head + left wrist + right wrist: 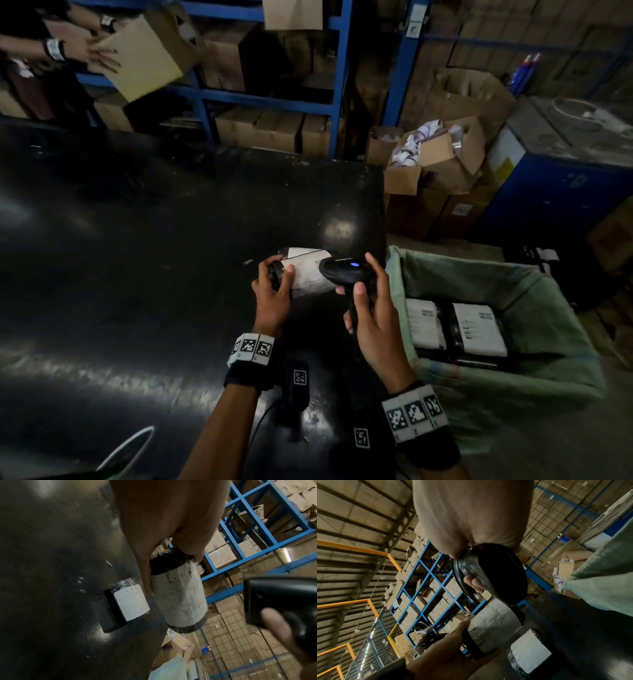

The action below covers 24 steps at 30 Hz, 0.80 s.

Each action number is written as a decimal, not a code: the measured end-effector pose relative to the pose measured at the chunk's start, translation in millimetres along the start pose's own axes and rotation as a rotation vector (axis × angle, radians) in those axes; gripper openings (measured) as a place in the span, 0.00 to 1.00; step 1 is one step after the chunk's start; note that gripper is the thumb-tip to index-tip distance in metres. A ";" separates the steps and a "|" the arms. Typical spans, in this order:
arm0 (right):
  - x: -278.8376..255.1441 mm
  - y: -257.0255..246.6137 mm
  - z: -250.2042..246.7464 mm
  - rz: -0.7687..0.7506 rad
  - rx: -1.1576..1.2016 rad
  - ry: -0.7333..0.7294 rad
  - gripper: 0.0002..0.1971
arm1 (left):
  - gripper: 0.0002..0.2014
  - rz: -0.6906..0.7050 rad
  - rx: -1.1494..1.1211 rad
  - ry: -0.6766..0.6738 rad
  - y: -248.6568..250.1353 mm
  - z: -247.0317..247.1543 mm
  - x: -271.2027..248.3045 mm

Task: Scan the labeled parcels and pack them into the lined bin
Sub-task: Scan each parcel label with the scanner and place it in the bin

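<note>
My left hand (275,274) grips one end of a black-wrapped parcel (308,275) with a white label, held just above the black table (137,274). The label (180,599) wraps round it and faces the scanner. My right hand (364,284) holds a black barcode scanner (344,270) by its handle, with a blue light lit and its head right over the parcel. A second labeled parcel (130,601) lies on the table just beyond the held one. To the right stands the green-lined bin (548,308), with two labeled parcels (479,329) lying flat inside.
Another person at the far left holds a cardboard box (137,58). Blue shelving (339,85) with cartons runs behind the table. Open cartons (442,154) and a blue machine (565,178) stand beyond the bin.
</note>
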State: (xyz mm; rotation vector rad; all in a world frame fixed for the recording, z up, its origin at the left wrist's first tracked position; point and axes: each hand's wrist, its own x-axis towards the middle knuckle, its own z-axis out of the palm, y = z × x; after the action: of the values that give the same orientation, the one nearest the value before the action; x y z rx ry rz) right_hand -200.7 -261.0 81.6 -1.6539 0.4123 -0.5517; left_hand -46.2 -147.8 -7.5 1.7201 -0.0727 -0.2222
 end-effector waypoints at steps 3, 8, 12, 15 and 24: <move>-1.0 13.8 -0.5 0.009 -0.019 0.031 0.23 | 0.18 -0.022 0.000 -0.005 -1.9 -7.6 -0.4; -2.2 61.2 -3.1 0.080 -0.067 0.056 0.24 | 0.17 -0.058 0.023 0.048 -16.9 -26.2 0.8; -4.6 110.0 -1.8 0.214 -0.158 0.036 0.25 | 0.15 -0.113 0.041 0.100 -26.9 -43.2 -2.9; -8.2 144.0 2.2 0.276 -0.226 0.018 0.24 | 0.20 -0.127 0.034 0.130 -42.5 -55.7 -2.4; -18.8 205.4 17.1 0.401 -0.200 -0.036 0.24 | 0.37 -0.185 -0.036 0.100 -66.8 -75.4 2.4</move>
State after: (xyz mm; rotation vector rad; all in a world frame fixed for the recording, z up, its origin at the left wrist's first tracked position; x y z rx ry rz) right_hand -197.8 -268.3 -125.2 -1.7073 0.7708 -0.1849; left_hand -34.8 -64.1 -62.4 1.7002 0.1631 -0.2719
